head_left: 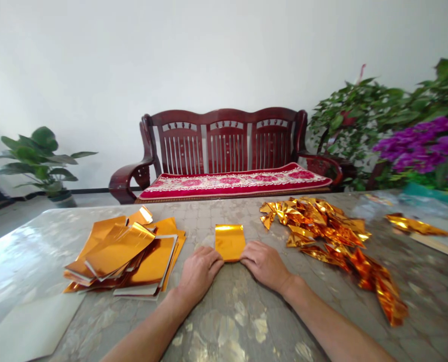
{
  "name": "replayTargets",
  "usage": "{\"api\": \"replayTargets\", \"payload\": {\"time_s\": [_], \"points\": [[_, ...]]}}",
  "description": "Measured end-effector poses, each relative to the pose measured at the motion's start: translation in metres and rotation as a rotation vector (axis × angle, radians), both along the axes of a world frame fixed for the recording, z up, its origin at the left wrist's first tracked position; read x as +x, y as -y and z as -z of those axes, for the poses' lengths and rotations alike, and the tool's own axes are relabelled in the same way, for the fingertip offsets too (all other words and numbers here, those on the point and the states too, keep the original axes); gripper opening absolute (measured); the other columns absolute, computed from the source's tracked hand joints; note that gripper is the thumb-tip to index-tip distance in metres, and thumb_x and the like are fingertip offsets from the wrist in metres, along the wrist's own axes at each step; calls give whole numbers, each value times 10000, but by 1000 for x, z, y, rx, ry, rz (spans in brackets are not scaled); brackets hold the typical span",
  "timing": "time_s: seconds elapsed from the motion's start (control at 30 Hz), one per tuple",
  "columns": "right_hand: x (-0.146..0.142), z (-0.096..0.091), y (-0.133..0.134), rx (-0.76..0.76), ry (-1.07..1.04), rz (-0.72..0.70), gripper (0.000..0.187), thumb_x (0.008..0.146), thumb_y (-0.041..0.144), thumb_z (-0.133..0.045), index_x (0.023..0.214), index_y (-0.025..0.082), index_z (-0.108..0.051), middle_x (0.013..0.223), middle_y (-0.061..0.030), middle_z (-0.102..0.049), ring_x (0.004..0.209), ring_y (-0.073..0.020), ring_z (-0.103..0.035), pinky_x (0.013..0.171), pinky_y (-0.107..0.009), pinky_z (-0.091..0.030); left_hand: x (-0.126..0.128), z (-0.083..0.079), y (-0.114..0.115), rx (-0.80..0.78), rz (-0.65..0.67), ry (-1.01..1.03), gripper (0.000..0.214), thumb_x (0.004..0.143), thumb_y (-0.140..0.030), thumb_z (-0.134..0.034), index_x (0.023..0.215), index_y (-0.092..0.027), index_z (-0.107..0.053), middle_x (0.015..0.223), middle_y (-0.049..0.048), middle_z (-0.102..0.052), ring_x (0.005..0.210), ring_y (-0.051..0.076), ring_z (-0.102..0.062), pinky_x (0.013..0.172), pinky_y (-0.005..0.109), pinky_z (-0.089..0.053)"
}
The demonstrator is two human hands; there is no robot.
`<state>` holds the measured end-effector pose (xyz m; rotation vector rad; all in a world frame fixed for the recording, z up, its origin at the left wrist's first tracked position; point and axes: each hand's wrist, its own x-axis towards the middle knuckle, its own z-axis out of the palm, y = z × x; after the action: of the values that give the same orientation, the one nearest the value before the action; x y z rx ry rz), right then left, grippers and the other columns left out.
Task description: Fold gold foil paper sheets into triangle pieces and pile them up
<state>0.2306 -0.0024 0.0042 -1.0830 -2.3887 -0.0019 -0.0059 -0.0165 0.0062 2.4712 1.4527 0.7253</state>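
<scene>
A mottled stone-patterned tabletop (231, 329) fills the lower part of the frame, and both forearms reach in over it from the bottom edge, angled toward each other. The left hand (200, 274) and the right hand (265, 266) lie palm down with the fingers closed together, their tips meeting the near edge of a single gold foil sheet (229, 242) at the center of the frame. That sheet, folded or curled at its near edge, sits between the hands, and its near corners disappear under the fingertips. The hands press down on it from either side, though the thumbs are hidden, so whether they also pinch it cannot be told. Left of the hands lies a loose stack of gold foil sheets (122, 256), with a pale card sheet (31, 327) at the lower left corner. To the right, well beside the right hand, spreads a heap of crinkled gold foil pieces (314, 221), and a lone gold foil strip (416, 225) rests further right. Beyond the table stand a dark red wooden bench (224, 141) with a red patterned cushion (235, 183), a potted plant (35, 161) at the left, and purple flowers (423, 146) at the right.
</scene>
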Motion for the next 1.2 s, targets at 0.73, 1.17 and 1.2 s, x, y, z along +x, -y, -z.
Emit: {"api": "replayTargets", "payload": {"time_s": [0.73,1.17,1.2], "points": [[3,-1,-7,-203,-81,155,210,929,262,-558,836,239,-744,831,-19,-671,851,-167,-619,749,-253,-428,8,-11,-14,-210,-133,18,210,894,-283,-535,767,-206,-684,812,13,-672,799,159,-596,692,241,-370],[-1,-6,-5,-234,-69,247,219,927,288,-547,808,228,-720,860,-10,-686,817,-149,-623,685,-250,-392,15,-16,-19,-250,-256,-52,280,874,-369,-545,676,-190,-628,691,2,-631,669,140,-552,571,249,-238],[-1,-6,-5,-239,-70,258,208,919,285,-556,807,229,-722,857,-10,-688,815,-150,-625,683,-250,-391,15,-15,-18,-238,-258,-37,274,874,-366,-548,680,-189,-625,711,4,-635,681,141,-556,578,247,-250]]}}
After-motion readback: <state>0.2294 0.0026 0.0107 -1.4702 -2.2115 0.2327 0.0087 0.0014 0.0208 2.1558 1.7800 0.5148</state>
